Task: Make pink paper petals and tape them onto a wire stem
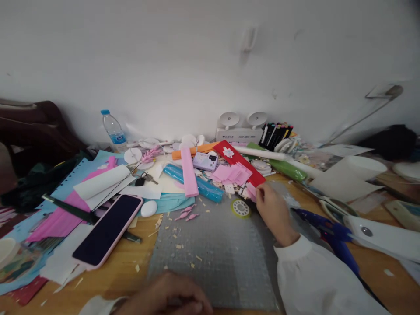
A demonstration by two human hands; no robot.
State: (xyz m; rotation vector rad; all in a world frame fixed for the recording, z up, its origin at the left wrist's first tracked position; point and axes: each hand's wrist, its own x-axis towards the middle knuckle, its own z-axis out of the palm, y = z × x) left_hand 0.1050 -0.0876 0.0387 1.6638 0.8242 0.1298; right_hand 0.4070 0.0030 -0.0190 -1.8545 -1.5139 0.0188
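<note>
My right hand (274,211) reaches to the back edge of the grey cutting mat (226,262), its fingers bent together beside the lower end of a red strip (241,162) and some small pink paper pieces (232,173). What lies between those fingertips is hidden. A round yellow-rimmed dial (241,208) with a ring of white holes lies just left of it. At the near edge of the mat, my left hand (170,294) is blurred and partly cut off, and no object shows in it. Small pink wrapped shapes (187,213) and pale scraps are scattered on the mat.
To the left lie a phone (107,231), keys (149,178) and coloured paper. Rolled crepe paper (189,173), a purple camera (205,161) and a twin-lamp light (239,133) are along the wall. A blue glue gun (328,225) and scissors (337,205) lie right; a bottle (113,127) stands back left.
</note>
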